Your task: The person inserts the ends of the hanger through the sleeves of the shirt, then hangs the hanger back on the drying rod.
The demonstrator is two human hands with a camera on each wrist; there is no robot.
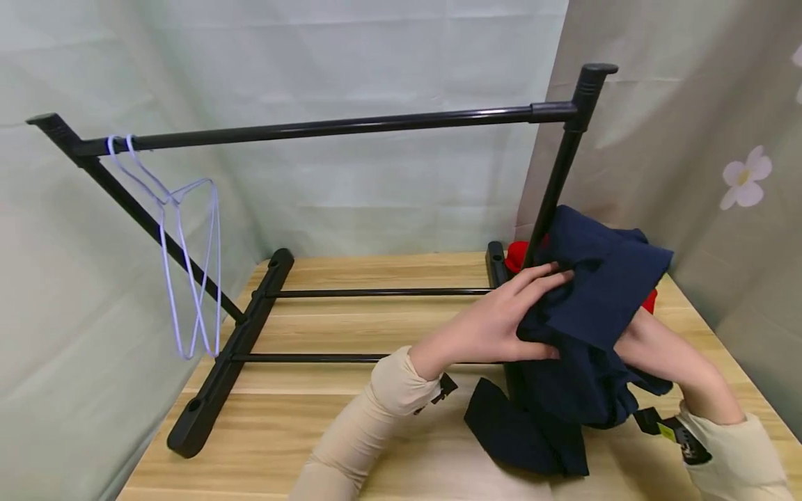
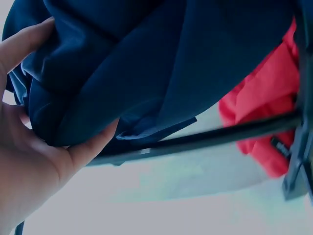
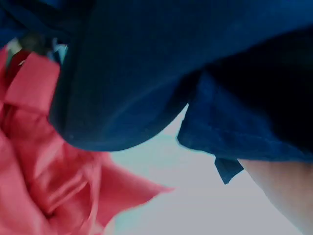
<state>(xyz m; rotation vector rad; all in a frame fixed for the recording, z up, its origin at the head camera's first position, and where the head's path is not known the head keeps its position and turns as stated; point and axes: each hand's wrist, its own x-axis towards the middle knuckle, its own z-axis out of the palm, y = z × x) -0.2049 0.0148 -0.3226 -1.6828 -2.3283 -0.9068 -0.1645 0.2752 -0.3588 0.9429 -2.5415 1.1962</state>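
A bunched navy garment [image 1: 601, 289] is held up in front of the rack's right post, with one flat end hanging down toward the table. My left hand [image 1: 495, 323] grips its left side. In the left wrist view, the left thumb and fingers wrap around a thick fold of the navy cloth [image 2: 132, 63]. From the right, my right hand [image 1: 658, 348] reaches in under the garment, its fingers hidden by the folds; I cannot tell how they lie. Navy cloth [image 3: 132, 83] fills most of the right wrist view.
A black clothes rack [image 1: 344, 126] stands on the wooden table [image 1: 301, 431]. Pale purple hangers [image 1: 194, 278] hang at the left end of its bar. Red cloth [image 1: 517, 256] lies behind the navy garment by the right post. Curtains [image 1: 388, 188] enclose the table.
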